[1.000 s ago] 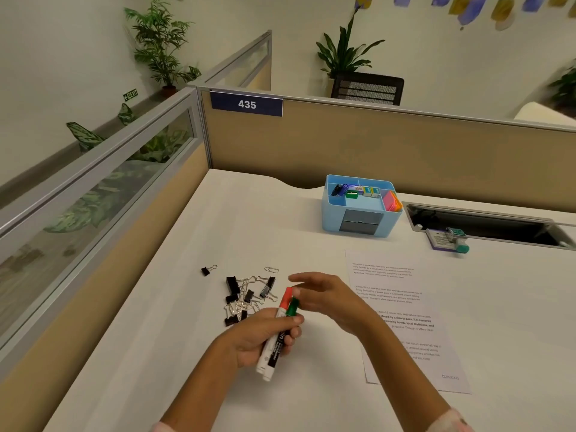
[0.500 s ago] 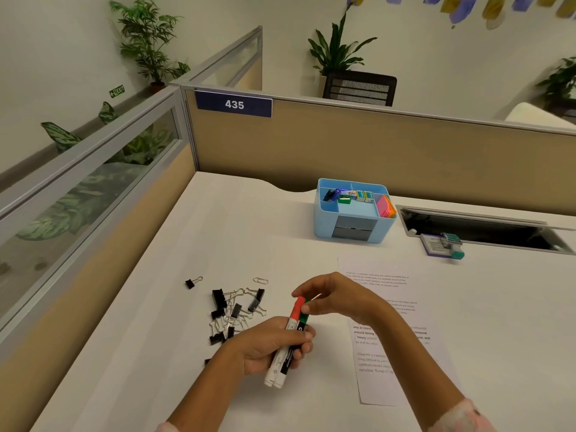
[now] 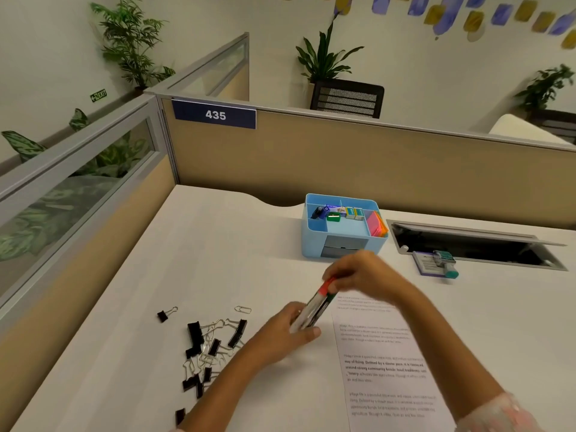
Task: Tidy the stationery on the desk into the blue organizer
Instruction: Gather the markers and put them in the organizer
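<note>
Two whiteboard markers (image 3: pixel 316 304), one red-capped and one green-capped, are held side by side above the desk. My left hand (image 3: pixel 288 333) grips their lower ends. My right hand (image 3: pixel 358 272) pinches the capped ends; it is motion-blurred. The blue organizer (image 3: pixel 343 241) stands behind the hands, its compartments holding small clips, boxes and pink sticky notes. A pile of black binder clips (image 3: pixel 208 347) and a paper clip (image 3: pixel 243 309) lie on the desk left of my left hand.
A printed sheet (image 3: pixel 386 366) lies under my right forearm. A stapler on a purple pad (image 3: pixel 436 263) sits beside an open cable tray (image 3: pixel 473 244) at the right. Beige partitions (image 3: pixel 343 157) wall the desk at back and left.
Both hands have carried the markers up and away from me, closer to the organizer. My right hand has closed on the capped ends.
</note>
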